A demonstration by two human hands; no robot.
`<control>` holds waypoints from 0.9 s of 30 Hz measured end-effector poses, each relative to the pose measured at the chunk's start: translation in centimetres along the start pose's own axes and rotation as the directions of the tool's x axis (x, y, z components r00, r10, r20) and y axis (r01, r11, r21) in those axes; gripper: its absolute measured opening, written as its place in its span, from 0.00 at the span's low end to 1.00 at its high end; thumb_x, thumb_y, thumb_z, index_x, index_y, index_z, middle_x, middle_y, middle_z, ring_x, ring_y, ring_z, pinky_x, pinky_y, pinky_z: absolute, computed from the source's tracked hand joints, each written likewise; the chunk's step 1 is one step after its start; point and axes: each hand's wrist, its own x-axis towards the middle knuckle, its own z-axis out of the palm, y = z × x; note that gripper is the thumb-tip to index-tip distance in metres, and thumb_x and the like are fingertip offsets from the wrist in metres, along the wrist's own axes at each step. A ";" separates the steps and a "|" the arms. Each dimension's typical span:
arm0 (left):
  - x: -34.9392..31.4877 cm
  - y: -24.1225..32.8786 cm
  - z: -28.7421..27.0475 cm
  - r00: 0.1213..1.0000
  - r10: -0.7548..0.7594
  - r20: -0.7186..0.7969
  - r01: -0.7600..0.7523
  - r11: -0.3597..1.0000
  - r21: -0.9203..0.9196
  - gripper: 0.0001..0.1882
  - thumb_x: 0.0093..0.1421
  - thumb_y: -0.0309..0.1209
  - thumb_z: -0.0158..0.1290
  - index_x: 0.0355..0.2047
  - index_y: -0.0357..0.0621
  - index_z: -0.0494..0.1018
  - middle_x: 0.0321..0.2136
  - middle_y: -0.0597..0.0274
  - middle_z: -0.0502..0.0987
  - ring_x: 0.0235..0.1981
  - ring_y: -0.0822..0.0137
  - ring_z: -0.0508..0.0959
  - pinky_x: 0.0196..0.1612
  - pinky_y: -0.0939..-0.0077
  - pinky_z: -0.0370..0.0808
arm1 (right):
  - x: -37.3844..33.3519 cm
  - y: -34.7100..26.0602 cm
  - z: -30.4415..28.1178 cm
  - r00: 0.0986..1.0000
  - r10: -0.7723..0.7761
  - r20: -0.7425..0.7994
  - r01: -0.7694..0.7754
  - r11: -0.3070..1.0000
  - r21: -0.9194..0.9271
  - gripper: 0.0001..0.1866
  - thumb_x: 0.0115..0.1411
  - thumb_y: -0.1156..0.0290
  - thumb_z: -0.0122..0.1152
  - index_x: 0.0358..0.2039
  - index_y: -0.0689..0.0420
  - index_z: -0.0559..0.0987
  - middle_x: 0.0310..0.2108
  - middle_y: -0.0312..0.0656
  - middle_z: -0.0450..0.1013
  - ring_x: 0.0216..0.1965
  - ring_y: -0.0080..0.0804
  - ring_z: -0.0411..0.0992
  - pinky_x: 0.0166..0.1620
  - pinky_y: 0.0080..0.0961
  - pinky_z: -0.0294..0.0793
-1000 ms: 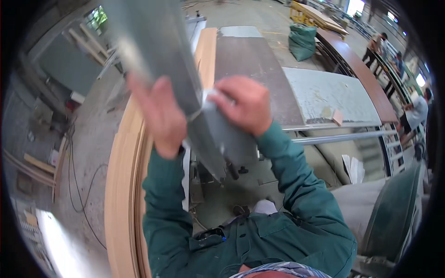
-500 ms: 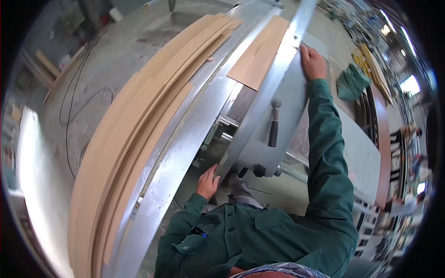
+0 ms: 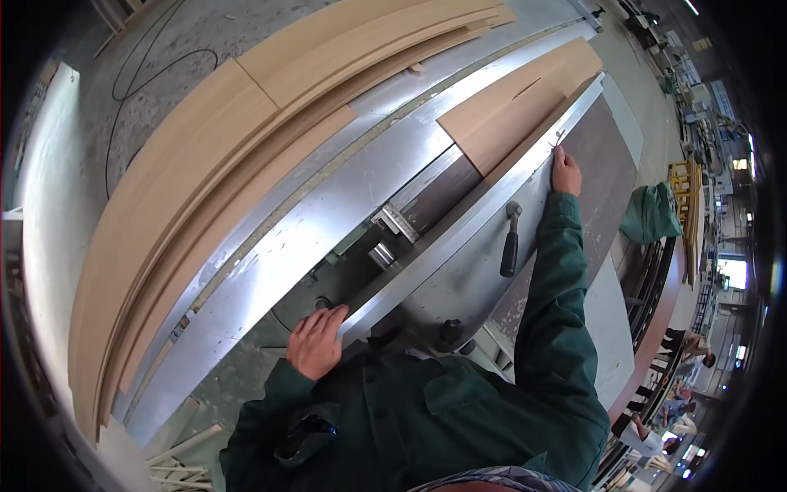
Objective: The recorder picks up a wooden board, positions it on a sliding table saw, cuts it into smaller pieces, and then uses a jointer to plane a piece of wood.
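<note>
A long metal fence [image 3: 443,250] runs slantwise across a woodworking machine. At its near end my left hand [image 3: 316,343] has its fingers bent over the end of the bar. My right hand [image 3: 566,174] grips the edge of the fence toward its far end, fingers closed, the arm stretched forward. Just left of the fence, a flat wood panel [image 3: 516,107] lies at the far part of the machine's metal table [image 3: 270,275]. A black-handled lever [image 3: 510,246] stands on the grey plate right of the fence, and a black knob [image 3: 451,330] sits nearer my body.
Long stacked wood boards [image 3: 180,164] lie along the table's left side. A black cable [image 3: 123,98] coils on the floor beyond them. At the right are a green bag [image 3: 652,215], yellow racking [image 3: 684,193] and people farther off. Wood offcuts [image 3: 180,471] lie at lower left.
My view has turned, so the table and fence slant more to the right. My left hand now reaches further over the fence's near end; my right hand stays on the fence.
</note>
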 end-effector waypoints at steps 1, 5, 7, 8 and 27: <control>0.0 0.2 -0.1 1.000 -0.008 0.010 0.008 1.000 0.011 0.25 0.43 0.27 0.50 0.46 0.45 0.65 0.43 0.64 0.71 0.44 0.63 0.70 0.45 0.69 0.67 | 0.0 0.1 0.4 1.000 -0.002 0.005 0.002 1.000 0.025 0.27 0.54 0.45 0.44 0.36 0.57 0.77 0.36 0.53 0.72 0.41 0.49 0.69 0.44 0.36 0.66; 0.6 1.1 -0.9 0.999 -0.029 0.028 0.029 1.000 0.000 0.26 0.43 0.26 0.50 0.46 0.45 0.65 0.43 0.64 0.71 0.44 0.63 0.70 0.45 0.69 0.67 | 0.3 1.3 2.1 0.999 -0.002 0.046 0.000 0.999 0.036 0.27 0.54 0.45 0.44 0.37 0.57 0.76 0.35 0.54 0.72 0.41 0.50 0.69 0.44 0.36 0.66; 0.8 1.4 -1.1 0.998 -0.033 0.050 0.031 0.999 0.035 0.26 0.43 0.27 0.50 0.46 0.45 0.65 0.43 0.64 0.71 0.44 0.63 0.69 0.45 0.69 0.66 | 0.2 1.8 2.6 0.999 0.009 0.051 -0.010 1.000 0.023 0.27 0.54 0.46 0.44 0.36 0.58 0.77 0.35 0.54 0.72 0.40 0.50 0.69 0.44 0.36 0.66; 0.9 1.6 -1.3 0.998 -0.038 0.046 0.036 0.999 0.033 0.26 0.43 0.27 0.50 0.46 0.45 0.65 0.43 0.64 0.71 0.44 0.63 0.69 0.45 0.69 0.66 | 0.2 1.9 2.9 0.998 0.008 0.061 -0.008 1.000 0.007 0.27 0.54 0.46 0.43 0.36 0.58 0.77 0.35 0.54 0.72 0.40 0.50 0.69 0.44 0.37 0.66; -1.0 1.9 7.1 0.857 0.514 0.031 -0.326 0.589 -0.740 0.19 0.53 0.27 0.47 0.47 0.42 0.65 0.41 0.53 0.69 0.42 0.59 0.72 0.42 0.73 0.71 | 0.6 1.5 4.1 0.996 -0.091 0.018 0.091 0.994 -0.052 0.26 0.57 0.48 0.40 0.39 0.55 0.76 0.36 0.53 0.72 0.41 0.49 0.69 0.44 0.36 0.66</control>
